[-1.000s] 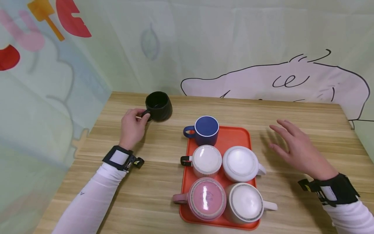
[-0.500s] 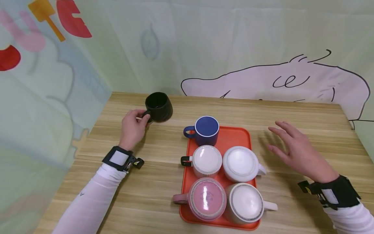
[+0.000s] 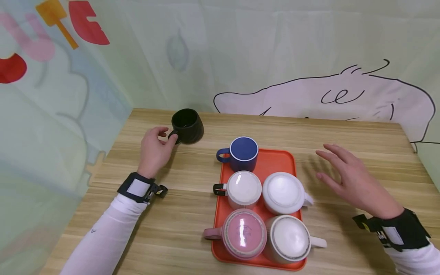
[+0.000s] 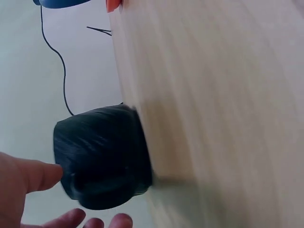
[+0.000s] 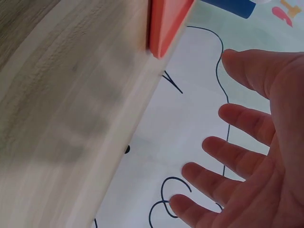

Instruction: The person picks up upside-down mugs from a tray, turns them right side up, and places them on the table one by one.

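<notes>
At the back left of the table a black mug [image 3: 188,128] stands upright, mouth up, its handle towards my left hand [image 3: 154,149]. In the left wrist view the thumb [image 4: 45,175] and fingers are spread on either side of the mug's handle [image 4: 104,190], not gripping it. Whether the thumb still touches the mug, I cannot tell. My right hand [image 3: 354,179] hovers over the table right of the orange tray [image 3: 275,158], its fingers spread and holding nothing.
Upside-down mugs stand on the tray: a blue mug [image 3: 243,152], a white mug with a black handle [image 3: 244,189], a white mug [image 3: 283,192], a pink mug [image 3: 244,233] and a cream mug [image 3: 289,237]. A printed curtain [image 3: 275,46] hangs behind the table.
My left fingers have let go of the black mug's handle and opened, the hand drawing slightly left. The mug stays in place. My right hand has shifted very slightly down.
</notes>
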Tool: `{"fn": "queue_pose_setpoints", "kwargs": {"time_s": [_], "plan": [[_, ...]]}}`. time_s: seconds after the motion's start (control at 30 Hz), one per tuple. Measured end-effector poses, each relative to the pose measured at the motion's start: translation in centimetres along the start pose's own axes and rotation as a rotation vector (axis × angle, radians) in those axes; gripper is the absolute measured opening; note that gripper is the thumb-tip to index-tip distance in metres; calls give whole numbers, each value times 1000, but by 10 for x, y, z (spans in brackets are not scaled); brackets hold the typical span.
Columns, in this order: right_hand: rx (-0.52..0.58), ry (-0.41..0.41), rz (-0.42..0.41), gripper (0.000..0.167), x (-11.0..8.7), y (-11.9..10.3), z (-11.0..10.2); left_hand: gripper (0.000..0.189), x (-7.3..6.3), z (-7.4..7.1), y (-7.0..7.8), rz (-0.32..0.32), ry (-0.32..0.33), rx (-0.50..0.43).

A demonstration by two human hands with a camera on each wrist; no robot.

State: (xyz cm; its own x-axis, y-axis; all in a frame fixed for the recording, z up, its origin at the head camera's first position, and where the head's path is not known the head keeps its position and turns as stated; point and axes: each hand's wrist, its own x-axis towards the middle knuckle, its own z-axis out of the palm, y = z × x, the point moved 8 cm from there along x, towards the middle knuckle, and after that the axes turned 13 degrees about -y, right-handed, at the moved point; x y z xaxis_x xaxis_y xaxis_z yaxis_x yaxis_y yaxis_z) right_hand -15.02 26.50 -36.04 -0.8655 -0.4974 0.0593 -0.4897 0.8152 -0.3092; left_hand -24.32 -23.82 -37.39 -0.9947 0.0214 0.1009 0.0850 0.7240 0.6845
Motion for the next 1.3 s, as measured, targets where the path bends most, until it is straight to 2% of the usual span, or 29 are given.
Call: {"fn": "queue_pose_setpoints", "kwargs": {"time_s": [0.23, 0.5, 0.67, 0.83, 1.3], "plan": [[18, -61, 13, 61, -4, -9, -1, 49, -9, -10, 17, 24, 40, 17], [39, -165, 1, 52, -8, -22, 1, 47, -23, -8, 48, 126, 12, 63], [67, -203, -7, 51, -9, -28, 4, 48, -32, 2, 65, 182, -40, 104], [88, -223, -46, 46, -10, -35, 8, 49, -40, 10, 76, 199, -99, 121], [243, -382, -92, 31, -12, -46, 27, 53, -54, 34, 87, 240, -313, 229]]}}
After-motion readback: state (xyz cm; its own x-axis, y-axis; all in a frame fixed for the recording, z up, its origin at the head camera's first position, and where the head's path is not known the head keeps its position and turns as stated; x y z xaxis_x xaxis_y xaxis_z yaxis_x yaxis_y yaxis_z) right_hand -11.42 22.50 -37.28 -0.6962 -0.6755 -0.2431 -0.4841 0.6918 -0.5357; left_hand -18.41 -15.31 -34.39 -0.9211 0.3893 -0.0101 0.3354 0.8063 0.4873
